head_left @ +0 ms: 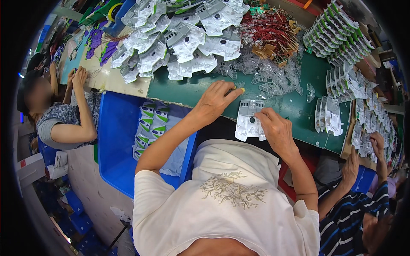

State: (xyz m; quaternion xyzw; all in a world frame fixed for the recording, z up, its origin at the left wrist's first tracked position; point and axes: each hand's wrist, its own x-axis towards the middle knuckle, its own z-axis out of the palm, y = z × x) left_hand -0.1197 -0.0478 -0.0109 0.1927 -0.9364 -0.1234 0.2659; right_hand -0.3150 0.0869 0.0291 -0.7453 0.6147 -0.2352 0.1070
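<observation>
My right hand (276, 130) is closed on the right edge of a silver-white plastic housing (244, 125), which it holds at the front edge of the green table (188, 90). The housing has a grey slotted strip at its top and a dark round hole in its middle. Just up and left of it, my left hand (213, 101) rests at the table edge with its fingers curled and thumb stretched to the right. Something small and yellow (242, 90) shows at the thumb tip. Whatever lies between those fingers is too small to name.
Piled housings (188, 40) stand at the back, beside clear plastic pieces (277, 77) and red wires (269, 32). Stacked housings (329, 115) line the right. A blue bin (117, 141) with green-white parts sits at lower left. Co-workers' hands (79, 79) (351, 166) work on both sides.
</observation>
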